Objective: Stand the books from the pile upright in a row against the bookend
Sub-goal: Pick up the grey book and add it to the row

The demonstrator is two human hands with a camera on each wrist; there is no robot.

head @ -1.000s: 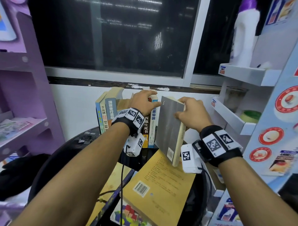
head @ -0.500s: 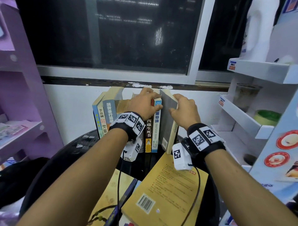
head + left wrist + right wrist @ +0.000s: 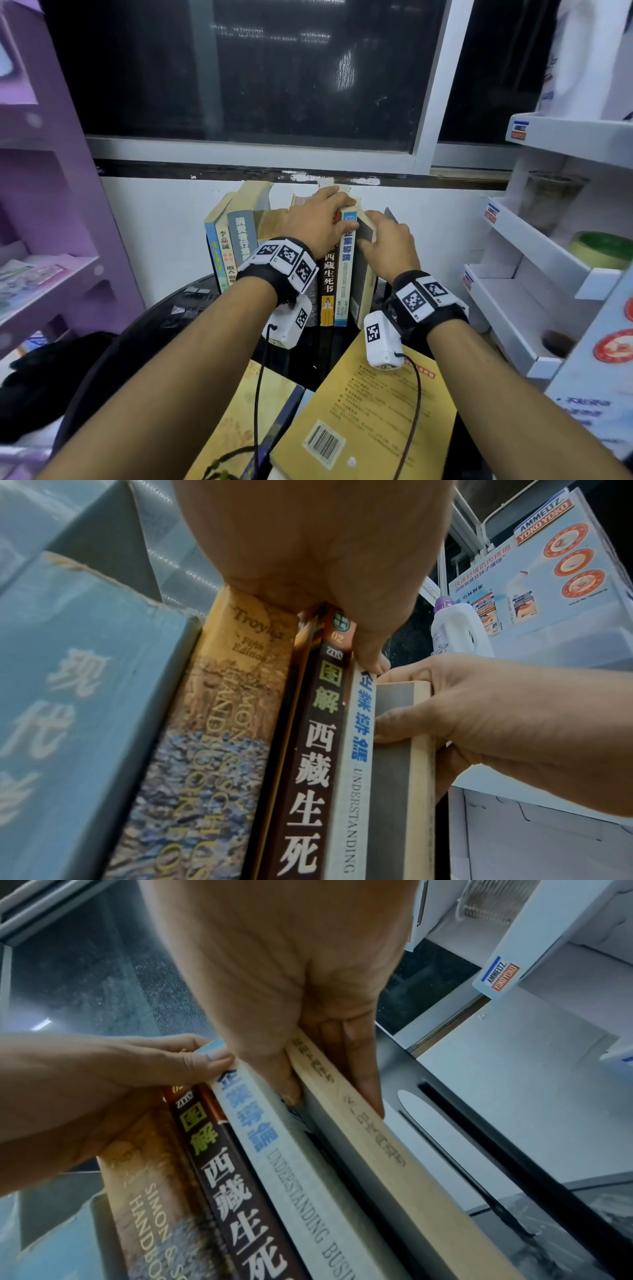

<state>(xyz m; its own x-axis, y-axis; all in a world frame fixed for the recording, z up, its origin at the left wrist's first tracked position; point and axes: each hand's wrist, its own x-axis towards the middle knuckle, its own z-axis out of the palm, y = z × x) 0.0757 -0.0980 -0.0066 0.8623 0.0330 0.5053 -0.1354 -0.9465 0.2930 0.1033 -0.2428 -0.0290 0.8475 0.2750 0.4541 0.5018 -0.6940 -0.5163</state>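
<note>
Several books stand upright in a row (image 3: 239, 240) at the back of the black round table (image 3: 164, 329). My left hand (image 3: 329, 219) lies over their tops, its thumb (image 3: 373, 664) on the white-and-blue spine (image 3: 346, 274). My right hand (image 3: 380, 240) pinches the grey-covered book (image 3: 361, 287), thumb on its cover and fingers behind. That book (image 3: 394, 1164) stands upright at the row's right end, against the white-and-blue book (image 3: 274, 1150). The black bookend (image 3: 486, 1164) stands just to its right. A yellow book (image 3: 370, 411) tops the pile in front.
White display shelves (image 3: 534, 240) stand close on the right, a purple shelf unit (image 3: 51, 205) on the left. A white wall and dark window lie right behind the row. Wrist-camera cables hang over the pile. A second yellowish book (image 3: 239, 411) lies left of the pile's top one.
My right hand has swung the grey book from a tilt out in front to upright against the row's right end. The left hand has stayed on the row's tops.
</note>
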